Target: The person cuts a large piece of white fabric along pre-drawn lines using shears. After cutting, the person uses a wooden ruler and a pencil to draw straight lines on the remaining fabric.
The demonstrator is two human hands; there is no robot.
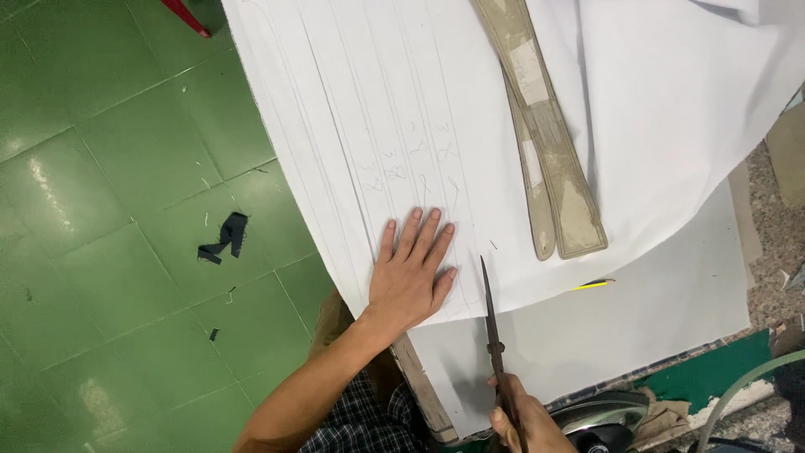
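Looking from the left, you see the green tile floor (109, 252) first, with a small dark scrap of cloth (225, 237) lying on it and a bit of something red (186, 15) at the top edge. Next comes the big white cloth (654, 126), spread over the table and hanging a little past its left side. Thin drawn lines (369, 109) run down the cloth, with some faint pencil marks between them.

Your left hand (408, 273) lies flat on the cloth, palm down, fingers spread a little and pointing up the lines. It presses near the cloth's lower edge.

Just to the right of that hand is the long blade of the scissors (490, 315), pointing up, with its tip at the cloth's lower edge. Your right hand (521, 419) is closed around the handles at the bottom of the picture. You cannot tell if the blades are apart.

Farther right, two long tan strips (549, 159) lie on top of the cloth, one partly over the other. Below them a yellow pencil (594, 285) peeks out from under the cloth, resting on a white paper sheet (637, 327). A shiny iron (599, 415) sits at the bottom, just beside your right hand.
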